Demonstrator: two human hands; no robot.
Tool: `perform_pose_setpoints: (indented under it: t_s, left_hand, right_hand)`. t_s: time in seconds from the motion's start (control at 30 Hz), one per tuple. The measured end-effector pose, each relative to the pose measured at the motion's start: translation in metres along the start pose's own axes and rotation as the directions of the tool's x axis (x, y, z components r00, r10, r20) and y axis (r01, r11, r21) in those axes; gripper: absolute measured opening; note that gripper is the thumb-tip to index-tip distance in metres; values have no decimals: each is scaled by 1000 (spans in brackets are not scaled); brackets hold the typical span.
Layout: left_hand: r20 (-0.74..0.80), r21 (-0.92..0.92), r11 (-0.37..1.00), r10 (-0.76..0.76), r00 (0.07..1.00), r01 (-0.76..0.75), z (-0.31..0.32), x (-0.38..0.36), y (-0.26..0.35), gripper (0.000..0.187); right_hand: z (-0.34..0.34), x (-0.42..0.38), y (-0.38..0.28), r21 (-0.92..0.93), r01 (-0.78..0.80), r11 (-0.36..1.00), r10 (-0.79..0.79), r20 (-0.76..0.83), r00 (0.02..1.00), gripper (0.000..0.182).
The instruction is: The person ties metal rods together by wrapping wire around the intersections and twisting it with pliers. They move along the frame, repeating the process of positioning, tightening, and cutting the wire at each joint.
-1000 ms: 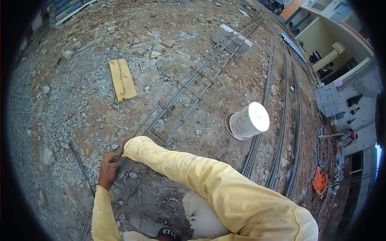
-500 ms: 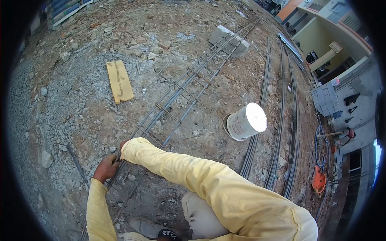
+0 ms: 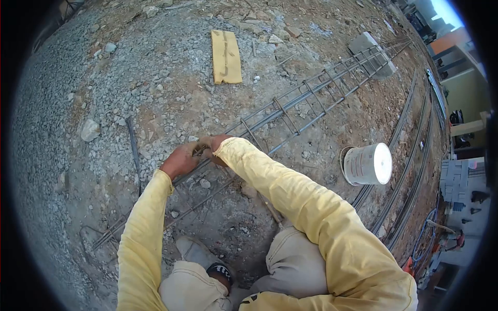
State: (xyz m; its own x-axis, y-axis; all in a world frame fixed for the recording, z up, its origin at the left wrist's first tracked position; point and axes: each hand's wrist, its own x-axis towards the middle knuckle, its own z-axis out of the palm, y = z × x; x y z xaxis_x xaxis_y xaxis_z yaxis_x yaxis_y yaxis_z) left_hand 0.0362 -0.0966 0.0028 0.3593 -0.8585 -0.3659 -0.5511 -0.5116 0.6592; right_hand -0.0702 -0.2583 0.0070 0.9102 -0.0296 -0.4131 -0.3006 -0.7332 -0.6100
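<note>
A long rebar cage (image 3: 290,106) of steel bars and square stirrups runs diagonally over the ground, from beside my foot to the far right. My left hand (image 3: 181,159) is closed at its near-side bar, fingers curled round the steel. Right against it, my right hand (image 3: 217,143) is closed at the same spot, bent over the cage. Its fingers are partly hidden by the wrist and sleeve, and whatever small thing lies between the two hands cannot be made out.
A concrete block (image 3: 371,54) props the cage's far end. An upturned white bucket (image 3: 365,165) stands right, near long rebar bundles (image 3: 410,171). A yellow board (image 3: 226,57) lies on gravel beyond a dark bar (image 3: 133,150). A person (image 3: 456,239) is at the far right.
My view has swung, so the cage, board and bucket sit further right in it. Both hands stay at the cage and are now closer together.
</note>
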Motion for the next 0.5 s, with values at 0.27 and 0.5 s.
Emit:
perform_pose_setpoints:
  t_s: [0.27,0.5]
  left_hand:
    - [351,-760,538,-131,927,364,-8,-1,-40,29]
    - [488,-842,231,-56,871,487,7,15,-82,21]
  right_hand:
    - [-17,-13,-28,-32,-166,986,166,2,986,38]
    - [-12,-10,-30,3,-307,952,305,-113,946,51]
